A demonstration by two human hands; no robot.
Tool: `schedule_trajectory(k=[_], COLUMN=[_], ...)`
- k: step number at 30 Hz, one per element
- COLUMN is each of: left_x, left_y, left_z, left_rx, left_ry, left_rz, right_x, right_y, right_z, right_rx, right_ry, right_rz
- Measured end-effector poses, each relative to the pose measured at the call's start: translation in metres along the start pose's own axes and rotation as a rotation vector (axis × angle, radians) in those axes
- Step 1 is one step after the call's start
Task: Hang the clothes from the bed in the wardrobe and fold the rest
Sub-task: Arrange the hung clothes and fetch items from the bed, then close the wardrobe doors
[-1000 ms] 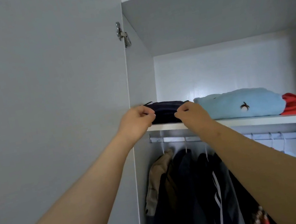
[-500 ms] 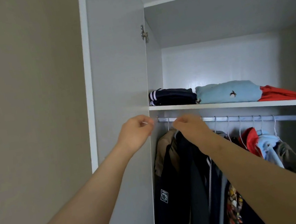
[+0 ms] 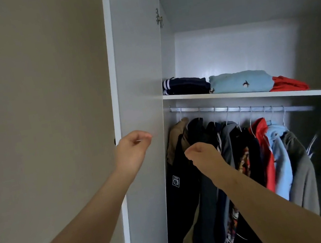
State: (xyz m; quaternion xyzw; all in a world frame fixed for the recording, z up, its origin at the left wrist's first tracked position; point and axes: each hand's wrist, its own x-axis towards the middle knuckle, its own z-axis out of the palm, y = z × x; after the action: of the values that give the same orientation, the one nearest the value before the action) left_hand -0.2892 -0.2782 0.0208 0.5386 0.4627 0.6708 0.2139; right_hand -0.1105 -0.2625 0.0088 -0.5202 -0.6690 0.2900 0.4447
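**Lowered: left hand (image 3: 132,149) and right hand (image 3: 201,153) are off the shelf (image 3: 256,95)**

You've dropped both hands from the shelf edge to below the rail (image 3: 243,108). Both are released, fingers loosely curled round nothing. Your left hand hovers before the open wardrobe door (image 3: 135,62), your right before the hanging clothes (image 3: 242,142): dark jackets at left, then red, light blue and grey. Farther back, on the shelf, three folded pieces lie in a row: navy garment (image 3: 185,87), light blue top (image 3: 239,82) touching it, red garment (image 3: 288,85).
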Motion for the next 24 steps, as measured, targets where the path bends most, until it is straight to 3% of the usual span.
schedule_trajectory(k=[7,11,16,19,24], left_x=[0.039,0.065,0.076,0.072,0.063], left_y=[-0.024,-0.037,-0.063,-0.066,-0.057], left_z=[-0.031,-0.035,-0.034,-0.026,-0.003], left_rx=[0.122,-0.038,-0.098,-0.087,0.017], left_ry=[0.168,-0.062,-0.065,-0.086,-0.275], left_rz=[0.302,0.148,0.12,0.172,0.355], right_x=[0.022,0.035,0.049,0.057,0.07], right_y=[-0.025,-0.027,-0.015,-0.006,0.008], right_z=[0.041,0.065,0.068,0.065,0.056], right_rx=[0.075,0.101,0.098,0.101,0.14], right_ry=[-0.002,0.01,0.07,0.086,0.159], right_rz=[0.0,0.01,0.047,0.064,0.116])
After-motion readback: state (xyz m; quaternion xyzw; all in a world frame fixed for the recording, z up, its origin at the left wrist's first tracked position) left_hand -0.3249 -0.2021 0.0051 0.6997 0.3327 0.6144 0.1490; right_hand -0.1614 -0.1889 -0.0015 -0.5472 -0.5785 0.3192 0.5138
